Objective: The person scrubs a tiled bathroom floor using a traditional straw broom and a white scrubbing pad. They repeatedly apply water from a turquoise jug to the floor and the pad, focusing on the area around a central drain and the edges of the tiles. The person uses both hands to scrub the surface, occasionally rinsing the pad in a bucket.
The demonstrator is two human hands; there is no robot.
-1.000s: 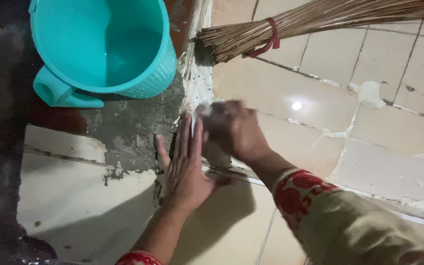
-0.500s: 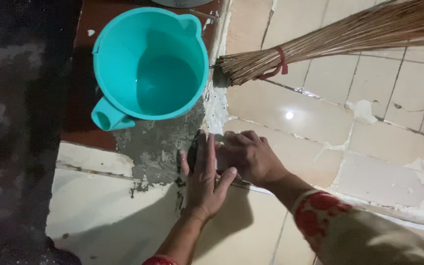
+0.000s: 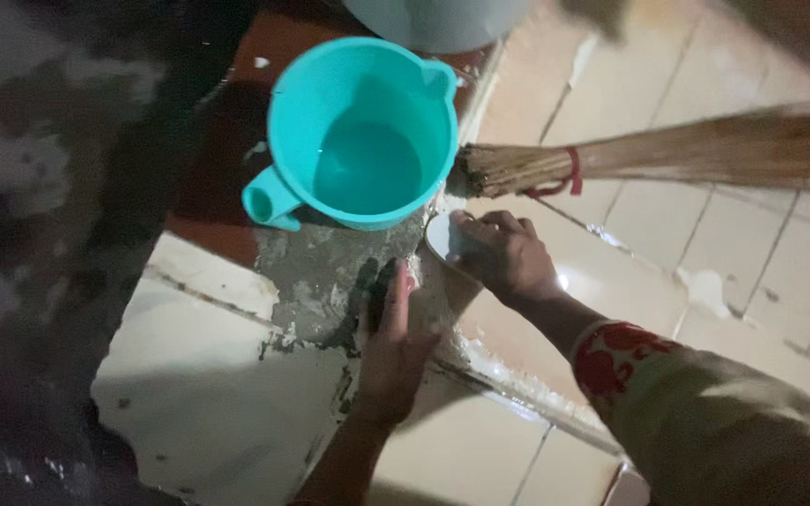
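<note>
grey mortar patch [image 3: 325, 286] lies on the tiled floor [image 3: 227, 422] just below a teal jug [image 3: 363, 131]. left hand [image 3: 394, 347] rests flat, fingers extended, at its edge. right hand [image 3: 503, 255] grips a pale flat piece [image 3: 442, 236]. broom [image 3: 667, 155] lies nearby.

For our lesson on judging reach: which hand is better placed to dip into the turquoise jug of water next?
Probably the right hand: it sits just below the turquoise jug, nearer its rim, though it grips a pale flat piece. The left hand lies flat on the grey mortar patch, farther back.
</note>
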